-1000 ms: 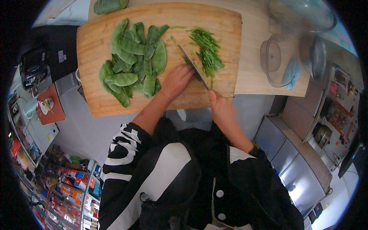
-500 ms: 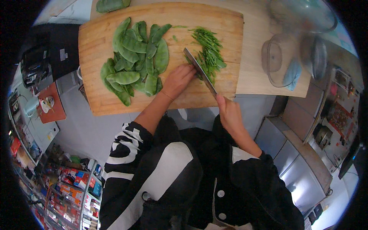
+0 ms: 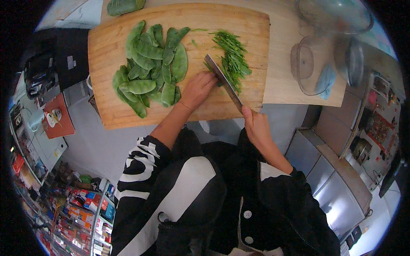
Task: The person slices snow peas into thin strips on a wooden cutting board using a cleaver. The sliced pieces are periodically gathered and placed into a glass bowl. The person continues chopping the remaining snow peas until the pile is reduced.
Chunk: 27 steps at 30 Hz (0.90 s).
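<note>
On the wooden cutting board (image 3: 106, 55), a loose pile of flat green bean pods (image 3: 143, 86) covers the left half. My left hand (image 3: 198, 90) is closed with fingertips bent down, pressing a green bean (image 3: 208, 66) that shows only in small bits beside the blade. In my right hand (image 3: 257, 128), at the board's near edge, is the handle of a kitchen knife (image 3: 225, 83). Its blade slants up and left, right against my left fingertips. Thin shredded green beans (image 3: 232, 53) lie heaped just right of the blade.
A clear glass dish (image 3: 303, 85) with a blue cloth (image 3: 326, 81) stands right of the board, near a large transparent bowl (image 3: 337, 15). At the upper left edge lies a dark green vegetable (image 3: 125, 6). Shelves of packages (image 3: 81, 213) are at lower left.
The view has shifted very slightly. Both hands and the knife stay in nearly the same place, with the blade still beside my left fingers.
</note>
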### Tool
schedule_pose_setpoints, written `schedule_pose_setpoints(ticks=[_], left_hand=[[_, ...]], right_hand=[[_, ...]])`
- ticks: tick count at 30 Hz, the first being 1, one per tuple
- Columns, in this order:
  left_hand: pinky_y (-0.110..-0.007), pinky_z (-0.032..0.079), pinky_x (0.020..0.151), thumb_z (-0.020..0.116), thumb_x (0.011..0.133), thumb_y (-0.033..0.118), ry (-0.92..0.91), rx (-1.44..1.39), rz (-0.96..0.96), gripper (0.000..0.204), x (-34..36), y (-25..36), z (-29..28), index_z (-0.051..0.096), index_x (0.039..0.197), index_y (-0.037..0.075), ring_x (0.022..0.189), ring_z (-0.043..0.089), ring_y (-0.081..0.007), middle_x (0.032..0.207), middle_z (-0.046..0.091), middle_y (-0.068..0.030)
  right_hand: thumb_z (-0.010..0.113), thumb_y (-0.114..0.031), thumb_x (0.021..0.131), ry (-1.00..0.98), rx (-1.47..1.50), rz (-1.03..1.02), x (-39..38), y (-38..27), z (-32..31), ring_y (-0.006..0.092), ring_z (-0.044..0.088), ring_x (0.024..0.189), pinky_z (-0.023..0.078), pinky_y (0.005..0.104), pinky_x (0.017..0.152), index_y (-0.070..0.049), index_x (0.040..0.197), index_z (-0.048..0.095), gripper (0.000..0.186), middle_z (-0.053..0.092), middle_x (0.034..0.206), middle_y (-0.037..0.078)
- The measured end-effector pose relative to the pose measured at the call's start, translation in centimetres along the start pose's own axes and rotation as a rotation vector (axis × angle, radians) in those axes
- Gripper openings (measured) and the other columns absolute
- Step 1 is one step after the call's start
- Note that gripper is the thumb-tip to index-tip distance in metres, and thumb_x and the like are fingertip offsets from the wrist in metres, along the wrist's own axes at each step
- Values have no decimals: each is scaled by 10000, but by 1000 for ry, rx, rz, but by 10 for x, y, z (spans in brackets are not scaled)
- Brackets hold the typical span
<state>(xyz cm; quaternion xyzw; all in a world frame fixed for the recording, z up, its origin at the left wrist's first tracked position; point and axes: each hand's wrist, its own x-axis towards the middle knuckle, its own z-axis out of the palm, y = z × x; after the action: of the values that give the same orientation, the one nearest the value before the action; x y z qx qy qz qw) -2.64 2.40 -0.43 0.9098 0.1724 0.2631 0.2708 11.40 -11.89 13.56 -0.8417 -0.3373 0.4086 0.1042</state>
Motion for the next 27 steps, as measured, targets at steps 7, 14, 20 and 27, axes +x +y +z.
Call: schedule_pose_setpoints(ticks=[7, 14, 20, 27], left_hand=[[-334, 452, 725, 558, 695, 76, -39, -35, -23, 244, 2, -1, 1, 575, 933, 24, 897, 523, -252, 987, 547, -85], [-364, 438, 728, 608, 675, 86, -7, -69, -20, 257, 6, 2, 3, 561, 920, 27, 849, 509, -272, 934, 534, -87], [-374, 418, 726, 632, 662, 97, 44, 47, -81, 251, 6, 7, 0, 549, 894, 49, 833, 504, -277, 902, 527, -78], [-363, 421, 691, 625, 675, 68, 136, 125, -235, 233, 38, 4, 5, 560, 899, 62, 802, 515, -280, 873, 537, -90]], right_hand=[[354, -397, 919, 157, -48, -97, 15, 4, 27, 447, 528, 662, 405, 479, 590, 27, 748, 579, 510, 548, 663, 258], [383, -472, 882, 152, 322, 161, 28, 15, 39, 396, 592, 717, 450, 447, 634, 5, 888, 635, 540, 595, 757, 248], [375, -409, 905, 99, 152, 30, 4, 7, -4, 413, 573, 732, 440, 445, 630, -1, 911, 633, 483, 591, 772, 246], [353, -412, 913, 117, 147, 54, -10, 14, -5, 418, 561, 665, 439, 442, 594, 24, 812, 614, 518, 581, 689, 233]])
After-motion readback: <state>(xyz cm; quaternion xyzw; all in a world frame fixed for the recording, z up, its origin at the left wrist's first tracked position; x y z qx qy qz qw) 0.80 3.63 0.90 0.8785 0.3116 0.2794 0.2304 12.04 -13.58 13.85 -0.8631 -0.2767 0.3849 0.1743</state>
